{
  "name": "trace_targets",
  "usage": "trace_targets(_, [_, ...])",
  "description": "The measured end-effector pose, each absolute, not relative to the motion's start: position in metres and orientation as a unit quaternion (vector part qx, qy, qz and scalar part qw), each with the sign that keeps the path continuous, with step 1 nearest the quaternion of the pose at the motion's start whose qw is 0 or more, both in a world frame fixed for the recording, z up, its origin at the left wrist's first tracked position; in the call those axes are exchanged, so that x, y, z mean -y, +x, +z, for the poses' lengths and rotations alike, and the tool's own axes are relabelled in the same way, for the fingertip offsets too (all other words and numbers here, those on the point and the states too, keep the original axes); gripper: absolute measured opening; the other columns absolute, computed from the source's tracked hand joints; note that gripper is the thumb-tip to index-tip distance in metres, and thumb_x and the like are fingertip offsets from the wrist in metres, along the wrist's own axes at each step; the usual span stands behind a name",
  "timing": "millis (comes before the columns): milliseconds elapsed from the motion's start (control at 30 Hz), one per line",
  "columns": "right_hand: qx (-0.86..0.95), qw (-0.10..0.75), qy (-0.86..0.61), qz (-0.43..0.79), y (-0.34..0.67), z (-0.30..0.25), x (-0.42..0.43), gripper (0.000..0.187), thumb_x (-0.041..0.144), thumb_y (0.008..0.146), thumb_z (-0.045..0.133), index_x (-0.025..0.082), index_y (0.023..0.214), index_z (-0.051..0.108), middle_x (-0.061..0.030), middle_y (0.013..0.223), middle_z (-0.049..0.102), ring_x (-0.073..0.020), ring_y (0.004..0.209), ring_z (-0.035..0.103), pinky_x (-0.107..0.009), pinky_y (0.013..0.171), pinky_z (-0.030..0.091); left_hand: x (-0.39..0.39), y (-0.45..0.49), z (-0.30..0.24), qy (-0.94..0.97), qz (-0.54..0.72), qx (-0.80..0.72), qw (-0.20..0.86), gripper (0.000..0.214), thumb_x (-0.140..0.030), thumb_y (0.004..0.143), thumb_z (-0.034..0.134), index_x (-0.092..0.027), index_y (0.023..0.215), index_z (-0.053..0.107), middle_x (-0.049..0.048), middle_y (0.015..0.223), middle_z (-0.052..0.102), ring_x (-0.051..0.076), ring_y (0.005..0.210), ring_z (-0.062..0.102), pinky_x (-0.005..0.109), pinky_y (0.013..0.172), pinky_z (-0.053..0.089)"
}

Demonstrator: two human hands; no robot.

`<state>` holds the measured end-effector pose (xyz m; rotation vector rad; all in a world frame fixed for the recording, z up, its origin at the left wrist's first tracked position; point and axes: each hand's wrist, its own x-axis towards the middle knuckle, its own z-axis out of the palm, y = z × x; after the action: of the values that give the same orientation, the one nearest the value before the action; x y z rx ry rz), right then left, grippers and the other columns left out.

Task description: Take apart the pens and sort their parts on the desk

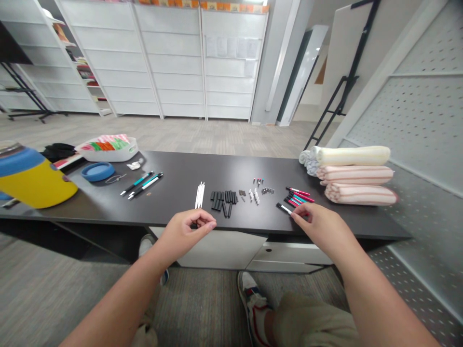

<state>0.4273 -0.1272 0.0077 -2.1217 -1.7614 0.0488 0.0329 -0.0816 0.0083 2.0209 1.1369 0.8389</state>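
Observation:
My right hand (pixel 316 219) pinches the near end of a white pen barrel with a black end (pixel 284 208), low over the desk's right part. Beside it lie several red, teal and black pen barrels (pixel 299 194). My left hand (pixel 188 229) is at the front edge, fingers curled against the thumb; anything inside is hidden. Just beyond it are thin white refills (pixel 199 195). Black rubber grips (pixel 219 200) lie in the middle, with small metal springs (pixel 267 191), silver-white tips (pixel 254 195) and tiny coloured caps (pixel 258 181) to their right.
Finished-looking pens (pixel 142 184) lie at left on the dark desk (pixel 173 166). Further left are a blue lid (pixel 97 171), a white basket (pixel 125 152) of colourful packets and a yellow-blue container (pixel 36 178). Rolled towels (pixel 356 176) are stacked at right, near a perforated panel (pixel 427 125).

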Motion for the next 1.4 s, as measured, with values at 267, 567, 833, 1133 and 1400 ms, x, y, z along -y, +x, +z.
trace_targets(267, [0.609, 0.192, -0.769, -0.034, 0.433, 0.003, 0.121, 0.02, 0.042, 0.086, 0.064, 0.026, 0.088, 0.076, -0.0037, 0.083, 0.072, -0.0208, 0.068, 0.063, -0.032, 0.062, 0.039, 0.072, 0.018, 0.008, 0.793, 0.345, -0.481, 0.144, 0.021, -0.04, 0.098, 0.062, -0.023, 0.096, 0.075, 0.0025, 0.088, 0.076, 0.019, 0.08, 0.068, 0.03, 0.077, 0.051])
trace_targets(567, [0.595, 0.156, -0.784, -0.08, 0.442, 0.002, 0.116, 0.019, 0.04, 0.09, 0.063, 0.025, 0.09, 0.075, -0.0064, 0.093, 0.071, -0.0238, 0.074, 0.063, -0.035, 0.061, 0.035, 0.036, -0.048, 0.014, 0.71, 0.31, -0.628, -0.073, 0.027, -0.04, 0.098, 0.054, -0.02, 0.098, 0.073, 0.0091, 0.101, 0.075, 0.029, 0.1, 0.066, 0.039, 0.093, 0.047])
trace_targets(833, [0.602, 0.164, -0.772, -0.12, 0.435, 0.003, 0.115, 0.018, 0.035, 0.09, 0.061, 0.025, 0.092, 0.076, -0.008, 0.1, 0.071, -0.0241, 0.078, 0.064, -0.036, 0.061, 0.036, 0.013, -0.095, 0.005, 0.641, 0.215, -0.725, -0.134, 0.044, -0.046, 0.096, 0.051, -0.014, 0.115, 0.075, 0.0214, 0.121, 0.069, 0.04, 0.11, 0.062, 0.048, 0.093, 0.049])
trace_targets(1133, [0.649, 0.295, -0.687, -0.136, 0.383, 0.009, 0.104, 0.014, 0.033, 0.095, 0.062, 0.025, 0.096, 0.073, -0.0039, 0.098, 0.073, -0.0227, 0.086, 0.067, -0.033, 0.068, 0.042, 0.014, -0.1, 0.007, 0.639, 0.2, -0.731, -0.132, 0.036, -0.044, 0.097, 0.052, -0.02, 0.102, 0.078, 0.0181, 0.113, 0.07, 0.038, 0.103, 0.063, 0.047, 0.086, 0.05])
trace_targets(1400, [0.684, 0.377, -0.611, -0.126, 0.342, 0.026, 0.102, 0.018, 0.033, 0.101, 0.059, 0.022, 0.098, 0.072, -0.0031, 0.086, 0.069, -0.0173, 0.068, 0.058, -0.033, 0.071, 0.042, 0.008, -0.106, 0.005, 0.664, 0.193, -0.714, -0.108, 0.042, -0.046, 0.096, 0.052, -0.016, 0.115, 0.075, 0.0183, 0.11, 0.071, 0.036, 0.105, 0.065, 0.045, 0.094, 0.05])
